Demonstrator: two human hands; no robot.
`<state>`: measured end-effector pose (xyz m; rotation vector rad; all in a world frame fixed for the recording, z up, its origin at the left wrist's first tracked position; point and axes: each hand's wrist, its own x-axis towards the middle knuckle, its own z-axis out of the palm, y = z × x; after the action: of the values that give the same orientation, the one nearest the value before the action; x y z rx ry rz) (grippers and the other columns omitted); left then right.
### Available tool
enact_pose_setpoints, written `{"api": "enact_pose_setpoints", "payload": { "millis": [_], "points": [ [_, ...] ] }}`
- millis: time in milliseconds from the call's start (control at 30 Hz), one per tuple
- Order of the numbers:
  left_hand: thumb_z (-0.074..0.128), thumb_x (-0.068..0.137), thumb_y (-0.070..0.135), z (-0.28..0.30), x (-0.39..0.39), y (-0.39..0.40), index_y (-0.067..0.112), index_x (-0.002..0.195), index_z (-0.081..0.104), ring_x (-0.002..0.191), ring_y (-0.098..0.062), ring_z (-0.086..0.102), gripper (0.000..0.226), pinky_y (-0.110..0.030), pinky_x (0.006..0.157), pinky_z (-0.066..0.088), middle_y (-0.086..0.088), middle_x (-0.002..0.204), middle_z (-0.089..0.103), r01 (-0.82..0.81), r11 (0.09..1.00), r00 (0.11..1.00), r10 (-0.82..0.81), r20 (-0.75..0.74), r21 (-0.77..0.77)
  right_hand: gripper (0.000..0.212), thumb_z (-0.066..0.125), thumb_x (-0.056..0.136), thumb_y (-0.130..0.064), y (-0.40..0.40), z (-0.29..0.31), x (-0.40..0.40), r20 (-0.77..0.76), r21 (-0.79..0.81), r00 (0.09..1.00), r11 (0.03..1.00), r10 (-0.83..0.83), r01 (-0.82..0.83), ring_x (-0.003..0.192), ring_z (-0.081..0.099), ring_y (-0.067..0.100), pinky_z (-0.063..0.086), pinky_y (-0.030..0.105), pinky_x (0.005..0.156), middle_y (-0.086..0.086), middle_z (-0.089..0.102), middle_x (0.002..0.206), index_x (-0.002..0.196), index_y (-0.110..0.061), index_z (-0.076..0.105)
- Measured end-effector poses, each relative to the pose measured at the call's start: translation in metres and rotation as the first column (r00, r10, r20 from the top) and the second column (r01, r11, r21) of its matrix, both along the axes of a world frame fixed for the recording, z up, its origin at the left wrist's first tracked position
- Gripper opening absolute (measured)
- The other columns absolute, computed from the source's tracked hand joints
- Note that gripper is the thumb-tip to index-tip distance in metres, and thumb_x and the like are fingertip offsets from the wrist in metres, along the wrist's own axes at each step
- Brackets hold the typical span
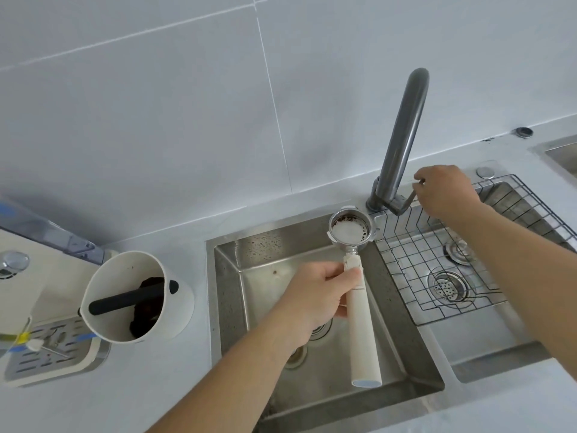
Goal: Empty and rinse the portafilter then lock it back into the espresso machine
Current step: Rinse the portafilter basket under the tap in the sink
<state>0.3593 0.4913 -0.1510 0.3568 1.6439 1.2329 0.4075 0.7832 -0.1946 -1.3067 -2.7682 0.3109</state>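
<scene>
My left hand (321,295) grips the white handle of the portafilter (362,323) and holds it over the left steel sink (249,260). Its metal basket (349,228) faces up, with brown coffee specks on its inner wall and a pale bottom. The basket sits below the grey faucet (402,132). My right hand (446,190) is closed on the faucet's lever at the base. No water stream is visible. The white espresso machine (18,276) shows only partly at the left edge, with its drip tray (53,348) in front.
A white knock box (137,295) with a black bar and dark coffee grounds stands on the counter left of the sink. A wire rack (452,254) lies over the right basin with its drain (448,285). Tiled wall rises behind.
</scene>
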Motion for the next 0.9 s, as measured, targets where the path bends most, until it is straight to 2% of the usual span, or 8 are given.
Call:
{"api": "enact_pose_setpoints", "payload": {
  "millis": [133,233,600,800,900],
  "points": [
    [0.062,0.092,0.020,0.001,0.002,0.004,0.010,0.084,0.072,0.065,-0.012,0.065,0.016,-0.024,0.060,0.055,-0.003,0.075,0.069,0.008,1.000,1.000,-0.008,0.023,0.013,0.023,0.050,0.093,-0.003,0.002,0.003,-0.002,0.024,0.022,1.000,1.000,-0.019,0.019,0.079,0.057,0.034,0.050,0.036,0.067,0.020,0.069,0.094,0.102,-0.003,0.071],
    [0.062,0.092,0.018,0.003,0.004,0.008,0.012,0.082,0.071,0.067,-0.014,0.065,0.015,-0.025,0.061,0.057,-0.004,0.076,0.068,0.008,1.000,0.999,-0.008,0.033,0.018,0.022,0.052,0.093,-0.005,0.005,0.002,0.000,0.006,0.025,1.000,1.000,-0.002,0.001,0.074,0.054,0.031,0.046,0.033,0.063,0.019,0.071,0.090,0.100,-0.002,0.072],
    [0.062,0.092,0.018,0.007,0.009,0.026,0.013,0.080,0.070,0.063,-0.011,0.066,0.016,-0.023,0.055,0.054,-0.002,0.074,0.069,0.031,0.999,0.997,-0.032,0.068,0.022,0.022,0.051,0.092,-0.006,0.009,-0.006,0.007,-0.066,0.007,0.998,1.000,0.024,-0.023,0.076,0.049,0.028,0.041,0.032,0.065,0.019,0.072,0.092,0.096,-0.001,0.073],
    [0.061,0.093,0.018,0.008,0.006,0.029,0.008,0.089,0.070,0.056,-0.007,0.064,0.014,-0.022,0.054,0.053,0.000,0.071,0.067,0.018,0.999,0.995,-0.021,0.093,0.033,0.021,0.053,0.092,-0.006,0.009,-0.008,0.011,-0.086,0.028,0.994,0.998,0.061,-0.059,0.083,0.061,0.037,0.048,0.034,0.067,0.020,0.072,0.089,0.094,0.000,0.073],
    [0.062,0.092,0.018,0.007,0.004,0.031,0.002,0.101,0.072,0.058,-0.009,0.064,0.020,-0.024,0.056,0.054,0.000,0.072,0.068,0.010,1.000,0.996,-0.013,0.086,0.029,0.021,0.053,0.092,-0.007,0.009,-0.009,0.011,-0.085,0.033,0.994,0.998,0.064,-0.061,0.084,0.060,0.037,0.045,0.033,0.067,0.020,0.072,0.089,0.094,0.000,0.073]
  ]
}}
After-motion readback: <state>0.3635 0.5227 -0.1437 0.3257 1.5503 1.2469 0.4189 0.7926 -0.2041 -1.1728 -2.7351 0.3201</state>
